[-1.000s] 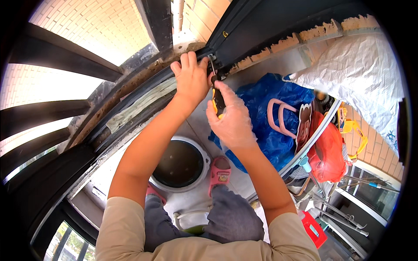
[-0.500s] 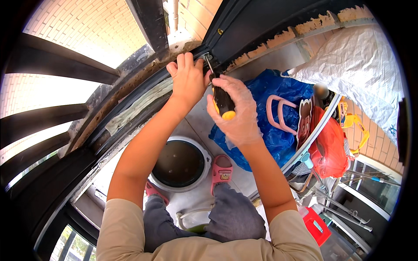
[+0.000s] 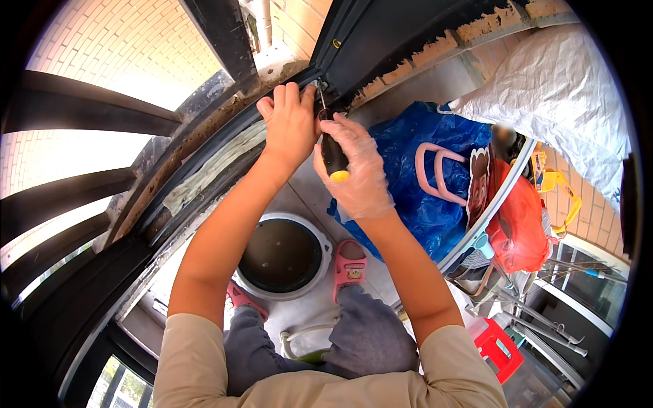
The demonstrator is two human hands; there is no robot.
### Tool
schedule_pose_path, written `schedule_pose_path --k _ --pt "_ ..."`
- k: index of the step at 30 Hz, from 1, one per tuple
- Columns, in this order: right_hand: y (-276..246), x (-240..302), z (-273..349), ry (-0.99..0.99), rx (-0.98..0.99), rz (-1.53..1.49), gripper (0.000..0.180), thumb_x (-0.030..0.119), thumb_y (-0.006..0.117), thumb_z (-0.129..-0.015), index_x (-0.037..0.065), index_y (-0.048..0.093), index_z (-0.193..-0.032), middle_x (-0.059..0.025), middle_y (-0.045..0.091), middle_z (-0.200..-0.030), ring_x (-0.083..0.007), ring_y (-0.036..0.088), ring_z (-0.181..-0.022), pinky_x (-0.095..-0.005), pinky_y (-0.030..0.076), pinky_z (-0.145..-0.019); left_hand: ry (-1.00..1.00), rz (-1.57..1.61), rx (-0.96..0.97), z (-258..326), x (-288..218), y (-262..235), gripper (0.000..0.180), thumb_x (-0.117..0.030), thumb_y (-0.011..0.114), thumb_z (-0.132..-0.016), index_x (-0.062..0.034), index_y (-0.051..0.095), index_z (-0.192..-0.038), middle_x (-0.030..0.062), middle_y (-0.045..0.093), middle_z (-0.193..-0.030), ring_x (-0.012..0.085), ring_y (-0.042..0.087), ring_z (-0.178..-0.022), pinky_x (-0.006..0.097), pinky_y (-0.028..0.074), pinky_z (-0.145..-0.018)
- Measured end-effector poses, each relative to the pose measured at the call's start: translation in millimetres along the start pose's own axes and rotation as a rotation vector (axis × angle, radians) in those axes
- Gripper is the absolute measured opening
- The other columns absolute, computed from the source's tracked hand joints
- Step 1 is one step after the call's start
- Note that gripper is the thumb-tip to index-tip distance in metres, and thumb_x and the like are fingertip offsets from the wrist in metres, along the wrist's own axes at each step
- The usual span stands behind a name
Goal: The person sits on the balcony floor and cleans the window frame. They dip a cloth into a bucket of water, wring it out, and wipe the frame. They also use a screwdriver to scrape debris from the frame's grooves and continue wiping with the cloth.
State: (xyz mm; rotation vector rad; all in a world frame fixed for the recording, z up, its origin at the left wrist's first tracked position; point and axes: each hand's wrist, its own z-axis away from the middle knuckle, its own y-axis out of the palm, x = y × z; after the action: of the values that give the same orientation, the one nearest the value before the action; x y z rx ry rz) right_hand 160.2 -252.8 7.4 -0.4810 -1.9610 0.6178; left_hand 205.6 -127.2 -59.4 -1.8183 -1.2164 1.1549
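The gloved right hand closes its grip on a black, yellow-capped screwdriver, tip now raised to the dark metal frame since half a second ago. The bare left hand still clasps that frame's edge beside the shaft. A crinkled blue plastic bag lies below.

The left hand grips the dark window frame. Just right of it, the gloved right hand holds a screwdriver, tip up against the frame. Below the frame: a round washer lid and a blue bag.
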Motion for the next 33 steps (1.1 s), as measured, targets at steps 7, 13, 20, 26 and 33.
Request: schedule_pose_path --k 7,13,20,26,33 --pt "-4.7 9.9 -31.5 -0.055 0.036 0.022 0.027 0.008 0.071 -0.072 0.004 0.063 -0.098 -0.0165 0.064 -0.096 -0.0337 0.062 -0.087 -0.0369 0.05 -0.08 0.006 -0.131 0.05 1.0 -1.7 -6.0 0.025 -0.018 0.057 -0.074 -0.0093 0.062 -0.097 0.007 0.047 -0.087 0.0246 0.044 -0.091 0.042 0.029 -0.075" --pt "-4.6 15.8 -2.8 -0.001 0.104 -0.052 0.035 0.007 0.072 -0.072 0.005 0.062 -0.105 -0.0203 0.06 -0.105 -0.0354 0.06 -0.098 -0.0386 0.05 -0.084 -0.027 -0.043 0.09 13.1 3.9 -13.8 0.035 -0.015 0.063 -0.072 -0.0087 0.064 -0.107 0.0072 0.046 -0.091 0.0252 0.043 -0.094 0.042 0.028 -0.076" --pt "-12.2 12.5 -1.2 0.013 0.057 -0.045 0.039 0.006 0.072 -0.072 0.006 0.061 -0.109 -0.0178 0.06 -0.108 -0.0334 0.059 -0.1 -0.0381 0.049 -0.086 -0.038 -0.038 0.073 3.3 -1.6 -4.8 0.044 -0.017 0.067 -0.071 -0.0099 0.063 -0.113 0.0074 0.045 -0.091 0.0256 0.043 -0.094 0.041 0.028 -0.076" --pt "-2.9 -2.9 -7.2 -0.026 0.025 -0.069 0.037 0.006 0.072 -0.072 0.006 0.061 -0.107 -0.0178 0.06 -0.108 -0.0341 0.059 -0.101 -0.0375 0.048 -0.087 -0.047 -0.141 0.039 -2.3 -6.6 6.3 0.039 -0.016 0.063 -0.072 -0.0113 0.064 -0.111 0.0067 0.045 -0.09 0.0252 0.043 -0.092 0.042 0.028 -0.075" --pt "-13.7 1.8 -5.1 0.006 0.101 -0.035 0.037 0.005 0.071 -0.071 0.006 0.062 -0.106 -0.0184 0.062 -0.106 -0.0341 0.06 -0.101 -0.0372 0.048 -0.088 -0.018 -0.076 0.094 4.9 -5.2 -4.6 0.034 -0.013 0.061 -0.073 -0.0086 0.063 -0.107 0.0095 0.044 -0.092 0.0263 0.043 -0.093 0.042 0.028 -0.074"
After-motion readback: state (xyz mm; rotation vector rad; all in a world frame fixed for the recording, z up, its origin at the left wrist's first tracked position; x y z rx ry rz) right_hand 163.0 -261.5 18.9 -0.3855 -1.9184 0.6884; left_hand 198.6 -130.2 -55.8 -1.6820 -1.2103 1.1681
